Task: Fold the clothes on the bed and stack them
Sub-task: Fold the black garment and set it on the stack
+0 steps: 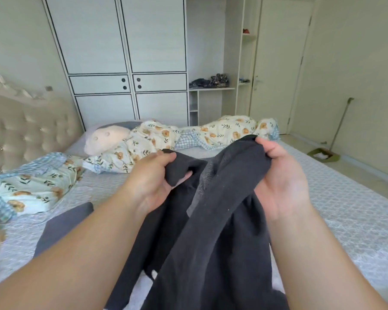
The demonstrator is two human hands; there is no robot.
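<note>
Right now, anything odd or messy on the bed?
Yes. The floral duvet lies bunched in a crumpled ridge across the far side of the bed rather than spread flat. The dark garment, gripped by the left hand and right hand, hangs twisted and unfolded.

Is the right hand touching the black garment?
Touching. The head view shows the right hand with fingers curled over the top edge of the black garment.

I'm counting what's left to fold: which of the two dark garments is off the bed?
The black garment, gripped by the left hand and right hand. The other dark piece lies flat on the bed.
</note>
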